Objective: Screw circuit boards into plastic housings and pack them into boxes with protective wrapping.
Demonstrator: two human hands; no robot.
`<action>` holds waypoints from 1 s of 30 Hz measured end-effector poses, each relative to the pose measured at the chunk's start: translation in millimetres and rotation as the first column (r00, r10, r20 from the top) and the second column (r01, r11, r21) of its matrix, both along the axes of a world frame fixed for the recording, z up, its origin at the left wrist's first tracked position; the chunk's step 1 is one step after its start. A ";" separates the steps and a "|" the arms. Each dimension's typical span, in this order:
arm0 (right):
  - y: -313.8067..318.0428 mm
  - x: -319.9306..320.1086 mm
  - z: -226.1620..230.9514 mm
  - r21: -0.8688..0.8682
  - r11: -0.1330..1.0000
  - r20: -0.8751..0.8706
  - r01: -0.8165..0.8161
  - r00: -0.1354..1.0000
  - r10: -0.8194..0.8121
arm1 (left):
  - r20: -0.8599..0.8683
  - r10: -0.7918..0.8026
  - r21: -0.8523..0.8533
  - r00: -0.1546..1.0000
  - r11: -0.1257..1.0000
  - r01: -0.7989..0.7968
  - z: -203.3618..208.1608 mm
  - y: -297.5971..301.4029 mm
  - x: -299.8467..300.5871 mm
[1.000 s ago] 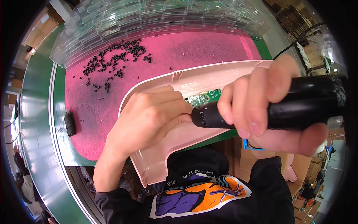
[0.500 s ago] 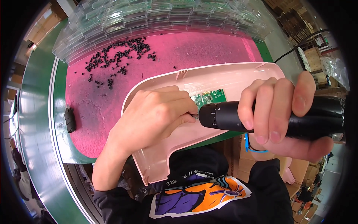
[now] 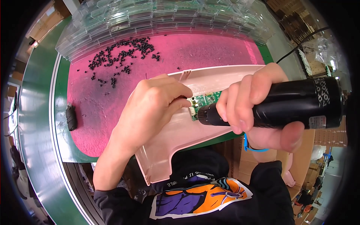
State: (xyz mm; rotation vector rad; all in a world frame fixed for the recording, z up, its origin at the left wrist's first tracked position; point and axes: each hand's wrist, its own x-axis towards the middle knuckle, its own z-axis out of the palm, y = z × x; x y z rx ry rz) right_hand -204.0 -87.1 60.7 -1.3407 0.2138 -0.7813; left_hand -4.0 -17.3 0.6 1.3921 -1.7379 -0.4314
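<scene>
My right hand [image 3: 251, 105] is wrapped round a black electric screwdriver [image 3: 296, 103], held almost level, its ringed front end over the lower left corner of a green circuit board [image 3: 210, 98]. The board lies inside a pale pink plastic shell [image 3: 168, 140], partly hidden by the tool and my fingers. My left hand [image 3: 150, 108] reaches over the shell's left side. Its thumb and index finger are drawn together in a pinch at the board's left end; a tiny dark spot shows by the fingertips, too small to name. The screwdriver's bit is hidden.
Many small black screws [image 3: 142, 47] lie scattered on the pink mat [image 3: 210, 50]. Stacked clear plastic trays [image 3: 161, 17] line the far side. A black wrapped bundle [image 3: 71, 118] rests at the mat's left edge. Cardboard boxes [image 3: 249, 165] stand below on the right.
The screwdriver has shifted left and its rear end has swung up. My left fingertips have drawn back slightly left and upward, uncovering the board's left end.
</scene>
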 end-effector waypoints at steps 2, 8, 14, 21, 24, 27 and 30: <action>-2.2 2.2 4.3 -0.064 0.997 -0.068 -0.052 0.997 0.047 | -0.014 0.017 0.004 1.000 1.000 -0.017 0.5 -0.2 -0.1; -28.7 14.3 -0.5 -0.233 0.875 -0.113 -0.425 0.905 0.409 | 0.030 0.043 0.105 0.999 0.993 -0.046 -1.1 2.8 0.6; -16.4 5.7 0.3 -0.200 0.927 -0.119 -0.318 0.947 0.299 | 0.116 -0.091 0.213 0.989 0.975 0.065 -0.6 5.9 4.7; -16.5 5.9 6.9 -0.266 0.947 0.287 -0.183 0.922 0.259 | 0.115 -0.213 0.099 0.970 0.974 0.203 1.9 4.8 4.0; -19.9 1.4 10.6 -0.276 0.944 0.289 -0.182 0.921 0.261 | 0.044 -0.251 0.052 0.967 0.967 0.248 1.1 2.0 4.1; -23.3 -4.7 11.9 -0.273 0.946 0.291 -0.177 0.922 0.256 | -0.007 -0.307 0.041 0.952 0.951 0.307 4.2 0.7 4.6; -26.2 -16.7 12.9 -0.259 0.956 0.276 -0.141 0.937 0.213 | -0.240 -0.309 0.173 0.920 0.919 0.354 20.0 -1.0 -1.8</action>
